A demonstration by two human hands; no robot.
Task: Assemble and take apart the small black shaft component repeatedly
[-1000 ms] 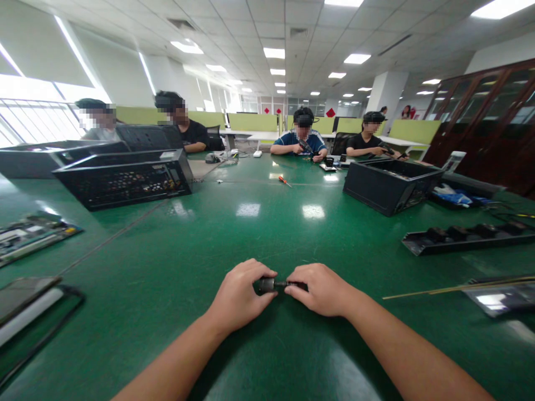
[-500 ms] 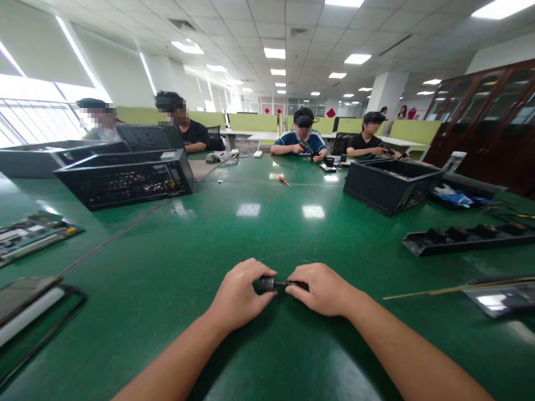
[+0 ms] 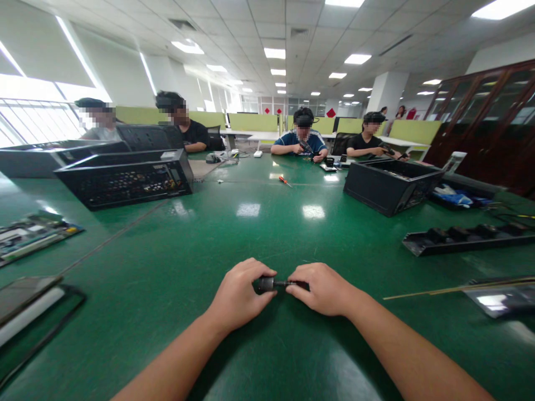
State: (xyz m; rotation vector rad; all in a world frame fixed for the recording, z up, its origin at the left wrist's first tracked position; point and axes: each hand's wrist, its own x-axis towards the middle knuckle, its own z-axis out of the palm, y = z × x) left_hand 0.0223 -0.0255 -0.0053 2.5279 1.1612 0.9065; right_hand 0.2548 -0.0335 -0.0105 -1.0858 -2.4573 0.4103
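Observation:
Between my two hands, just over the green table (image 3: pixel 267 234), is a small black cylindrical part with a thin stem (image 3: pixel 280 283). The thick end sits between the thumb and fingers of my left hand (image 3: pixel 238 292), which is closed around it. My right hand (image 3: pixel 326 288) pinches the thin end from the other side. Part of the piece is hidden by the fingers, and its exact kind cannot be made out. The fingertips of both hands are close together but apart.
Black computer cases stand at the left (image 3: pixel 134 178) and right (image 3: pixel 376 186). An orange-handled screwdriver (image 3: pixel 284 180) lies farther back. A circuit board (image 3: pixel 37 236) is at left; a black rail (image 3: pixel 468 239) and thin yellowish rods (image 3: pixel 430 291) are at right. Several people sit across the table.

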